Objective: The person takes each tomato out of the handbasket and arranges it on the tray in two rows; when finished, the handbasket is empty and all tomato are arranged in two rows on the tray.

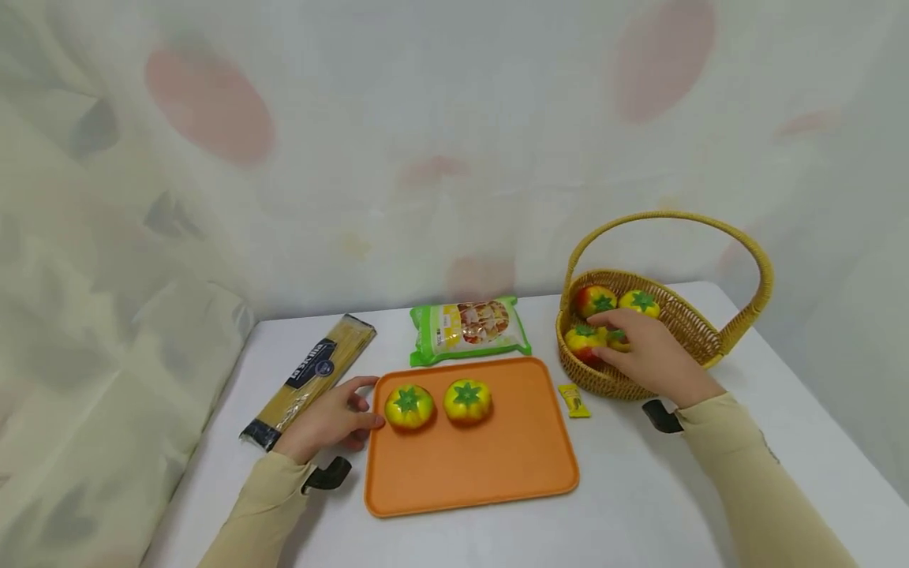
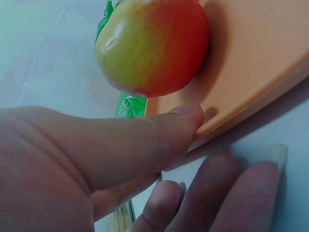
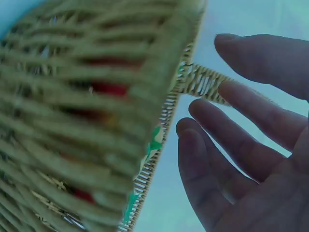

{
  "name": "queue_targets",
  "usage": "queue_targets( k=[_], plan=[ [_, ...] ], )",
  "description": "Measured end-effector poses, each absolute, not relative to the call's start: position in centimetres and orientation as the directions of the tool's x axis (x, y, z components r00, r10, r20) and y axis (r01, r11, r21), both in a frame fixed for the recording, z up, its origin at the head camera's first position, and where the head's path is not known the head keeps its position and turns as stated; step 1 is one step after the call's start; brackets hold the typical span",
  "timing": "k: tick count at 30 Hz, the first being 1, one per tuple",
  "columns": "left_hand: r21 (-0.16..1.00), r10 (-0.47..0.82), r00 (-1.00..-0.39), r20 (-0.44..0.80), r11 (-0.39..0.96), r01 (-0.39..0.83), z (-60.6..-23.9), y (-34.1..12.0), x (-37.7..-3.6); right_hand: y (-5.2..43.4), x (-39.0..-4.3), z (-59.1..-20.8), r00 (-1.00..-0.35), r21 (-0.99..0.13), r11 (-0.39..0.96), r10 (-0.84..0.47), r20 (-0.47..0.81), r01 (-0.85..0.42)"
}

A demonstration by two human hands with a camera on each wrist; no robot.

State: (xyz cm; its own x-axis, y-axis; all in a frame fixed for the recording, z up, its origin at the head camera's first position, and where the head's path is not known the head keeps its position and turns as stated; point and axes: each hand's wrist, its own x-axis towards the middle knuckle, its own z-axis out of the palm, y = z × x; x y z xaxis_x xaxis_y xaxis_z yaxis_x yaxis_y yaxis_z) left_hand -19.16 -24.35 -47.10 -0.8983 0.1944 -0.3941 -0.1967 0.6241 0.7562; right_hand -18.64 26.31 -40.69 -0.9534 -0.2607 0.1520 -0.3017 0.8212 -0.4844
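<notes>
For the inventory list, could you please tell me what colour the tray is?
The tray is plain orange, seen best in the head view.

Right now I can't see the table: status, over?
Left hand open against tray edge. Right hand open over basket tomatoes. Nothing blocking.

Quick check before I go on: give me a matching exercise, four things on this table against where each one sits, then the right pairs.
Things:
1. spaghetti packet
2. green snack bag
3. small yellow sachet
4. left hand

Places:
A. on the table between the orange tray and the wicker basket
B. at the tray's left edge, thumb on the rim
C. far left of the table, lying at a slant
D. just behind the tray

Pairs: 1-C, 2-D, 3-A, 4-B
</notes>
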Motion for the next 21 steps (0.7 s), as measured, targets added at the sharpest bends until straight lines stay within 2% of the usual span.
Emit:
queue_targets(
  k=[10,21],
  plan=[
    [0.751,0.177,-0.901,-0.396,0.627,-0.207,-47.5,-24.5,-19.4,26.2,-20.4,-41.2,-0.939,-0.442,0.836,-0.34,0.047,-0.325],
    [0.749,0.176,-0.901,-0.397,0.629,-0.208,-47.3,-24.6,-19.3,25.6,-21.5,-41.8,-0.925,-0.397,0.845,-0.38,0.023,-0.358]
  ],
)
